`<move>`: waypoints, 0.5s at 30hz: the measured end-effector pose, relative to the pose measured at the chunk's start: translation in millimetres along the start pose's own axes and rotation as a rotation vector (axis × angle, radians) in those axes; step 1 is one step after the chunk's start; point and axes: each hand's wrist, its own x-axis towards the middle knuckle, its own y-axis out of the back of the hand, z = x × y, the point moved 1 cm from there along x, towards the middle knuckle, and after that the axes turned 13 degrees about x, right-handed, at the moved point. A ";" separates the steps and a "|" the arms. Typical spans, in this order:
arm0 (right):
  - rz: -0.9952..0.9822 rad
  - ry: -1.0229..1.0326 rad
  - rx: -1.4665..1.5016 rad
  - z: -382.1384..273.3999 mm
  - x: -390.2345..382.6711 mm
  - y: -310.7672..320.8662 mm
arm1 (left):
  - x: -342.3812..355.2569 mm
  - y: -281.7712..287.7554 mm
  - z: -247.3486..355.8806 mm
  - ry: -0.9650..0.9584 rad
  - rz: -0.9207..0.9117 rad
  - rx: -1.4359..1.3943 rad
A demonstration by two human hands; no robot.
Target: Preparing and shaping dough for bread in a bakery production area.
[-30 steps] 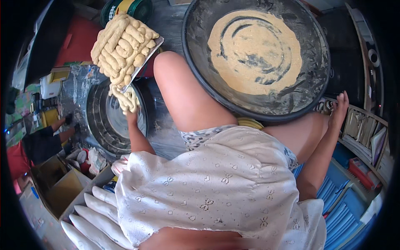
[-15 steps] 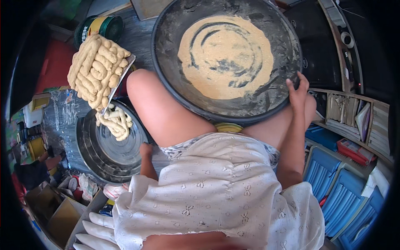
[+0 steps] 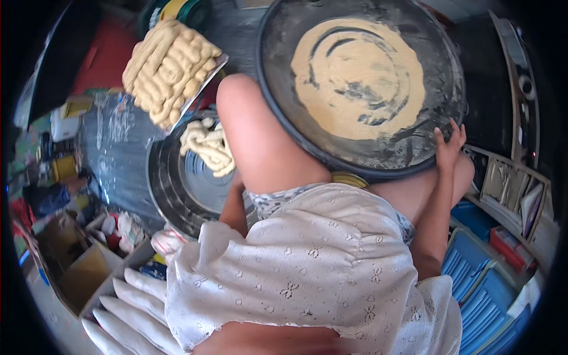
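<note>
My right hand (image 3: 449,148) rests on the right rim of a large black basin (image 3: 273,100) across my legs, its fingers apart. Inside the basin is a round layer of tan powder or grain (image 3: 322,71). At the left, a tray piled with pale dough-like rolls (image 3: 168,68) tilts over the edge of a round metal pan (image 3: 163,189). Loose strands of the same material (image 3: 210,151) lie in that pan. My left hand (image 3: 238,182) is low beside my left thigh at the pan's right side, its fingers hidden behind the thigh.
A green bucket (image 3: 148,18) and red panel (image 3: 103,56) sit at upper left. Cardboard boxes (image 3: 89,278), white long objects (image 3: 136,307) and assorted clutter fill lower left. A shelf of papers (image 3: 497,180) and blue plastic pieces (image 3: 479,296) line the right.
My left hand has left the pale strands, which now lie in the pan, and withdrawn beside my thigh. My right hand has moved from outside the basin onto its rim.
</note>
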 end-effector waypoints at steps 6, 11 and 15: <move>-0.002 -0.028 0.032 -7.4 2.0 -17.8 | 76.0 52.4 -38.5 0.318 0.426 -0.216; 0.031 -0.137 0.028 -13.3 -5.2 -5.0 | 129.3 46.7 -47.5 0.637 0.098 -0.590; -0.005 -0.126 -0.004 -7.3 -7.5 -5.2 | 148.0 35.1 -44.5 0.810 0.169 -0.776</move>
